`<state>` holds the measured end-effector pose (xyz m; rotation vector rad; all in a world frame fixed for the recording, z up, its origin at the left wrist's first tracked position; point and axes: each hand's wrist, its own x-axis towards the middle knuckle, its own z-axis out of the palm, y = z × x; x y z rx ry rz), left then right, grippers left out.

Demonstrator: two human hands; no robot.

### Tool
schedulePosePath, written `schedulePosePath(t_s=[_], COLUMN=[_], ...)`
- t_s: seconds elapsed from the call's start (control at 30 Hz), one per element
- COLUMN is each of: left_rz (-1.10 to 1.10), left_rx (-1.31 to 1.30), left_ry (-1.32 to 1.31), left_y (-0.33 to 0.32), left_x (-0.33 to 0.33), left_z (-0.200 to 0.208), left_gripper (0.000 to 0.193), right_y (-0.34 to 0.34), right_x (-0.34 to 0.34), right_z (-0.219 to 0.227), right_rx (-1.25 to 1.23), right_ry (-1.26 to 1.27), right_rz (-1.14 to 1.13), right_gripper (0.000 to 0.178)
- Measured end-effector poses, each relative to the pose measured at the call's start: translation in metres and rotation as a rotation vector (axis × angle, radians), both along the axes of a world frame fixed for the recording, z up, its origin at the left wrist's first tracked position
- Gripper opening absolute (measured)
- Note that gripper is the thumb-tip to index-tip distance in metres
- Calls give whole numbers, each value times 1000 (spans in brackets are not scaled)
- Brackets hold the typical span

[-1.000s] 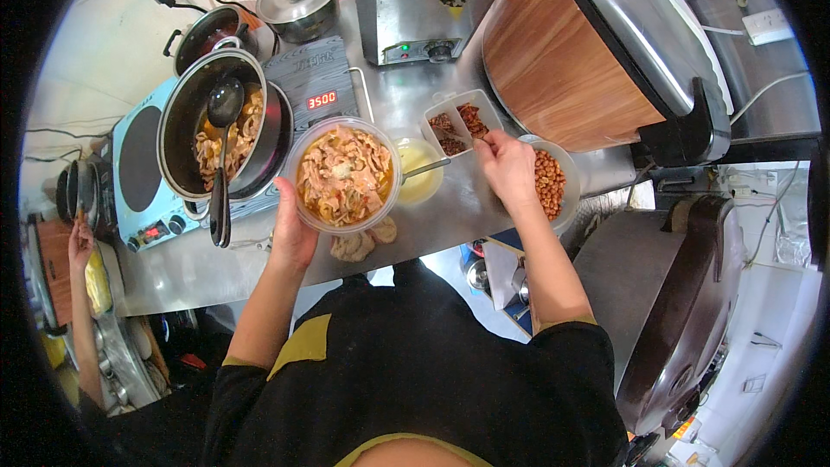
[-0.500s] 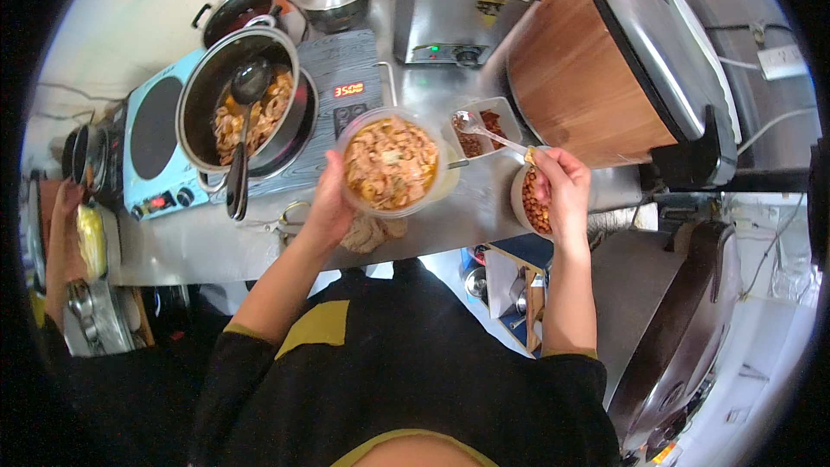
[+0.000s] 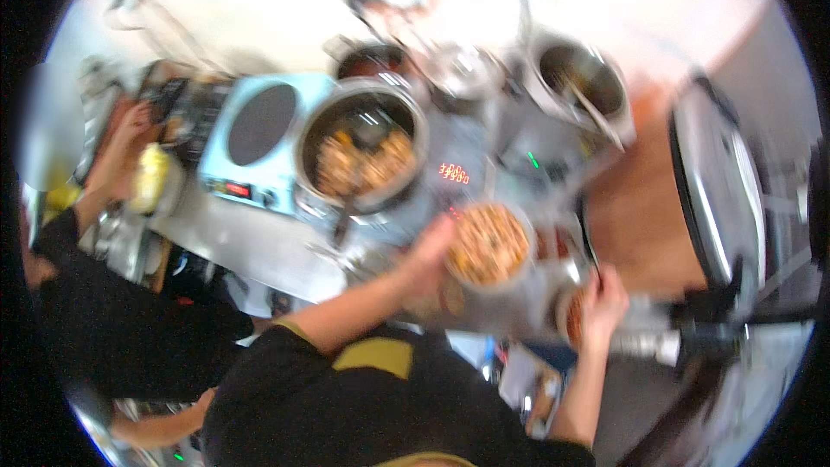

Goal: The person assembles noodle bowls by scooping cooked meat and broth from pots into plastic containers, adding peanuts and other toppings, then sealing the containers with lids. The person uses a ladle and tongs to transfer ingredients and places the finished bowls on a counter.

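My left hand (image 3: 428, 255) is closed on the left side of a round clear tub (image 3: 529, 246) filled with cooked meat pieces (image 3: 489, 244) in sauce. My right hand (image 3: 605, 304) is pinched over a small bowl of peanuts (image 3: 574, 318). A pale, blurred spoon (image 3: 571, 272) shows at its fingers. Behind the tub, a small box of dark red seasoning (image 3: 553, 244) is partly hidden. On the left, a steel pot (image 3: 418, 156) holds more meat, with a ladle (image 3: 344, 220) leaning in it. Motion smears the whole view.
A blue hot plate (image 3: 284, 177) stands left of the pot, beside another person's arm (image 3: 108, 164) and a yellow package (image 3: 150, 177). At the back are a lidded pot (image 3: 464, 73) and a fryer-like steel cooker (image 3: 553, 151). A large wood-patterned rice cooker (image 3: 644, 216) bounds the right side.
The whole view has swung left, so everything sits lower and farther right. My right hand has moved from the seasoning box to over the peanut bowl. My left hand still holds the tub.
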<state>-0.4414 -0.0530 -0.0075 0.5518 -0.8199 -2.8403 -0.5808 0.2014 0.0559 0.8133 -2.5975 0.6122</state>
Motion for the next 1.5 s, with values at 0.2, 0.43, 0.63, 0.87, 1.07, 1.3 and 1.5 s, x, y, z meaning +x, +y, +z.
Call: schedulePosePath(t_s=[0.2, 0.43, 0.63, 0.87, 1.07, 1.3, 1.5], left_rz=[40, -82, -14, -152, -143, -144, -161], left_rx=[-3, -24, -106, -142, -79, -109, -104], left_ry=[-50, -30, 53, -3, 2, -56, 15], left_y=[-3, -21, -36, -32, -24, -23, -22], left_x=[6, 18, 7, -6, -23, -24, -26], left_z=[-63, 10, -16, -29, -47, -40, -47], left_gripper=[48, 68, 73, 72, 65, 66, 66], right_y=[11, 34, 10, 7, -17, -46, -32], right_x=[-23, -34, -44, -9, 31, 61, 44], right_z=[-38, -37, -30, 11, 26, 4, -1], right_rx=[133, -482, -778, -902, -904, -767, -908], right_ry=[-52, -683, -925, -959, -955, -817, -940], right_rz=[20, -207, -329, -269, -109, -37, -62], right_gripper=[9, 16, 15, 12, 13, 11, 11])
